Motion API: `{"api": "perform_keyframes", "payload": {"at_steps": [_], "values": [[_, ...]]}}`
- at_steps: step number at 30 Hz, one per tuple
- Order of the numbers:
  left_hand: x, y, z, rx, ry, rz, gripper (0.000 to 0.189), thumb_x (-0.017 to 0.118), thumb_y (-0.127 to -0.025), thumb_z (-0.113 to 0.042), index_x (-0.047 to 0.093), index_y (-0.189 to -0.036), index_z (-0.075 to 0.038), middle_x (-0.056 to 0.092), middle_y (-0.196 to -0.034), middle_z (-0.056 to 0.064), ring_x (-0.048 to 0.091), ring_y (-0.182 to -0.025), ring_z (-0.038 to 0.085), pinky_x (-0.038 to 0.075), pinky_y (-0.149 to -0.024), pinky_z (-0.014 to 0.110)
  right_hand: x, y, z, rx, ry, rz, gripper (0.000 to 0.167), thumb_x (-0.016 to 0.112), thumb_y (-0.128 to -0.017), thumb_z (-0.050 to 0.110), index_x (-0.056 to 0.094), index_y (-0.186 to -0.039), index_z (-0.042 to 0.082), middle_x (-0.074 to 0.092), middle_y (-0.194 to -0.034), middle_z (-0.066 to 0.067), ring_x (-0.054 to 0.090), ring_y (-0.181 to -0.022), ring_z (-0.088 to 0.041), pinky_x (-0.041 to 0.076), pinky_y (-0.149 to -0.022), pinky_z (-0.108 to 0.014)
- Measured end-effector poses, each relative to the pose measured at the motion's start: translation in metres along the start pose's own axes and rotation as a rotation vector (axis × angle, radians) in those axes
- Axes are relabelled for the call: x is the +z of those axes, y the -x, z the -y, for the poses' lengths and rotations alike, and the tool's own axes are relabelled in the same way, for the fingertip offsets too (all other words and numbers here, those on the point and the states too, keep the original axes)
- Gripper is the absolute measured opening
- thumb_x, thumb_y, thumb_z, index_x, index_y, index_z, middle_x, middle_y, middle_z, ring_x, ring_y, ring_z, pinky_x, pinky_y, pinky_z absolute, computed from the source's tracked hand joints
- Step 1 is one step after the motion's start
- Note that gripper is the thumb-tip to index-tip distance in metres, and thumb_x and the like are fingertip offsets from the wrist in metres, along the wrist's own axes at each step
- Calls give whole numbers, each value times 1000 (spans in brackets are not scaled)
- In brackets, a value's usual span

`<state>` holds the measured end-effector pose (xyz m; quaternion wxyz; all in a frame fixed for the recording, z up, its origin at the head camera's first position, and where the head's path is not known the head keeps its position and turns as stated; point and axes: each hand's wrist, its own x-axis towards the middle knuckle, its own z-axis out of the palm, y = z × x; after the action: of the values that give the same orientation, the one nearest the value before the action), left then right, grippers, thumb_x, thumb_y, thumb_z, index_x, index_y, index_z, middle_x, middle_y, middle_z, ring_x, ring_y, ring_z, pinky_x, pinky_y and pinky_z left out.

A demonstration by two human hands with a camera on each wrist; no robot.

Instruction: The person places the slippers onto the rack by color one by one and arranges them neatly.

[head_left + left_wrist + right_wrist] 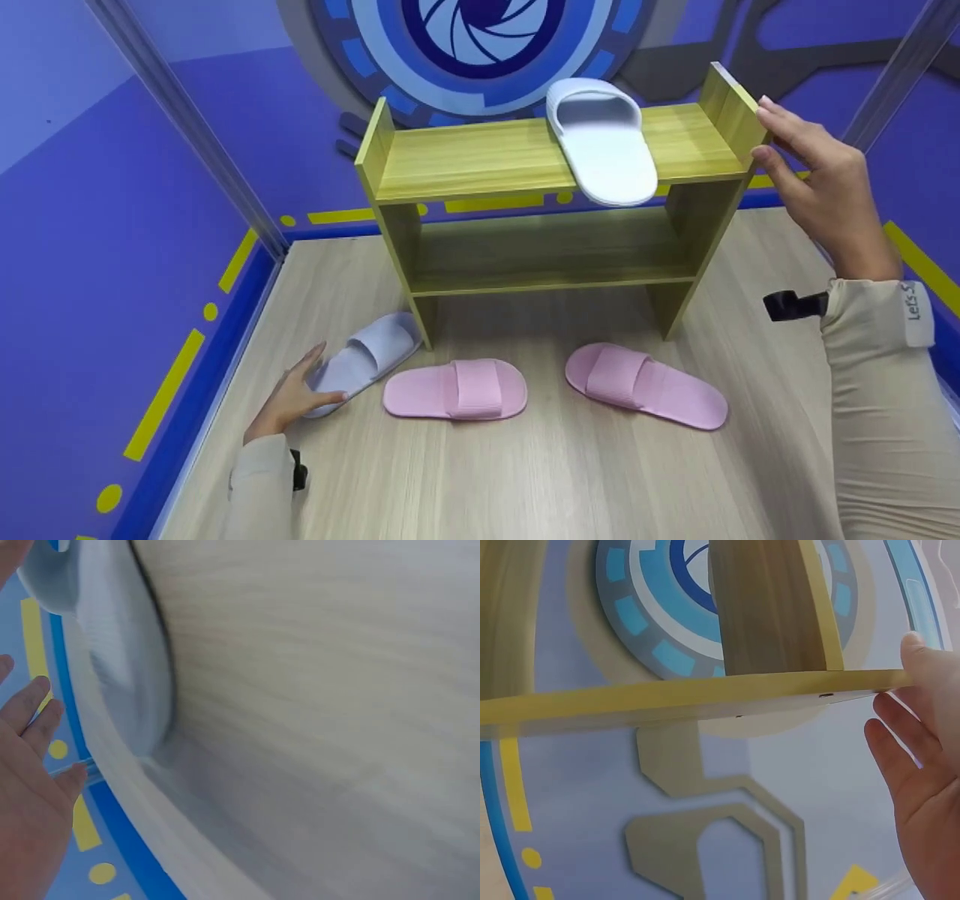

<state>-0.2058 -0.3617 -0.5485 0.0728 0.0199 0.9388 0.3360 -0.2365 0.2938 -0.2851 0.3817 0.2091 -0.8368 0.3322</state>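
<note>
A white slipper (pixel 375 352) lies at an angle on the floor beside the left leg of a wooden shoe rack (pixel 465 161). My left hand (pixel 289 394) is at its heel end, thumb on the near side and fingers spread on the far side. In the left wrist view those fingers look loose and apart from the slipper (pixel 131 667). My right hand (pixel 829 180) holds the top of the rack's right side panel (pixel 667 696), with fingertips on both sides of its edge. Another white slipper (pixel 611 154) sits on the top shelf, its heel jutting past the front edge.
Two pink slippers lie on the floor before the rack: one (pixel 427 391) near its left leg with the toe to the right, the other (pixel 686 394) to the right with the toe to the left. Blue patterned walls (pixel 112 247) enclose the left, back and right.
</note>
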Motion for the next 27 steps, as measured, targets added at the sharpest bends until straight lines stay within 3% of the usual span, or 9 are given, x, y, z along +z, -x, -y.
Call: {"api": "perform_keyframes", "payload": {"at_steps": [6,12,15,20,27], "values": [[4,4,9,-23,-6,2,110,84,-71,-40,20,-154,-8,20,-157,22,18,-145,42,19,-116,58,2,-2,-7,42,-40,-13,41,60,-88,-6,60,-128,3,58,-135,-11,54,-119,5,44,-94,-7],[10,8,13,-80,-13,24,114,84,-68,-45,18,-154,-10,20,-157,24,17,-145,44,18,-116,59,7,-4,-22,49,-48,-101,39,64,-87,-4,64,-124,9,63,-127,-9,57,-115,6,46,-86,-4],[13,11,16,-123,0,35,116,84,-68,-48,17,-155,-11,18,-158,24,16,-145,43,17,-116,60,9,-5,-25,57,-94,-128,38,65,-86,-4,66,-121,9,65,-124,-8,60,-114,1,48,-87,-8],[17,15,22,-141,47,30,115,83,-69,-46,16,-155,-11,16,-159,22,13,-147,41,16,-117,57,10,-5,-25,85,-159,-140,34,66,-85,-3,69,-117,8,67,-121,-6,62,-114,-4,49,-88,-10],[14,16,23,-169,46,18,115,81,-70,-50,15,-155,-12,14,-159,22,11,-146,43,15,-116,61,12,-5,-25,181,-248,-160,30,66,-85,-4,70,-114,4,67,-120,-5,63,-114,-6,49,-90,-12]]}}
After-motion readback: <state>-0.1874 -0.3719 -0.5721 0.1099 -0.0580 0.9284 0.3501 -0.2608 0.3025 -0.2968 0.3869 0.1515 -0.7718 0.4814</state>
